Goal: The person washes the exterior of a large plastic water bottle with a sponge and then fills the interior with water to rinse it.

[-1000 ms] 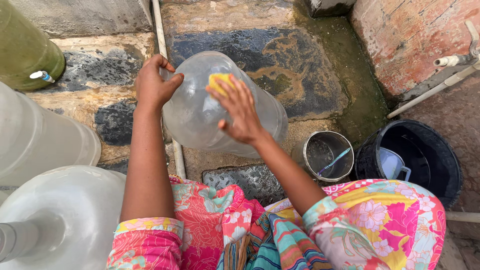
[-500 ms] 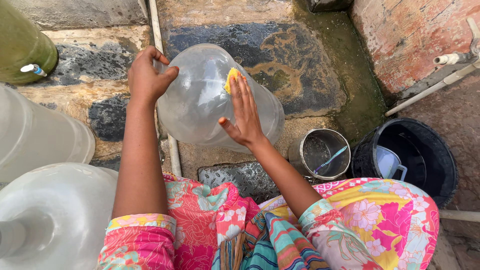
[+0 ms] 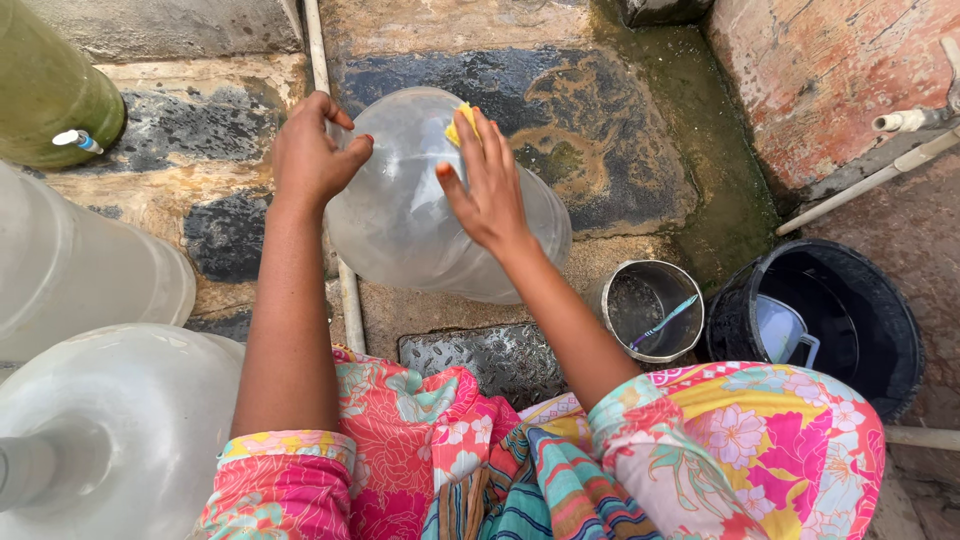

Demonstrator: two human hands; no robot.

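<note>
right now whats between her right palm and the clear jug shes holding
In the head view, a yellow sponge sits between the right hand and the clear jug; only its upper edge shows above the fingers. The left hand grips the jug directly.

I count three clear water jugs: one [image 3: 420,200] between my hands, two [image 3: 80,270] [image 3: 120,430] at my left. One green jug [image 3: 50,85], one steel tin [image 3: 645,310], one black bucket [image 3: 860,300], one yellow sponge [image 3: 462,122].

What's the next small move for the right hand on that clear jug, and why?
Probably slide the right hand and its yellow sponge down the jug's side toward the person. The sponge sits at the jug's far upper edge, most of the near side lies bare below it, and the left hand grips the jug's end to steady it.
</note>
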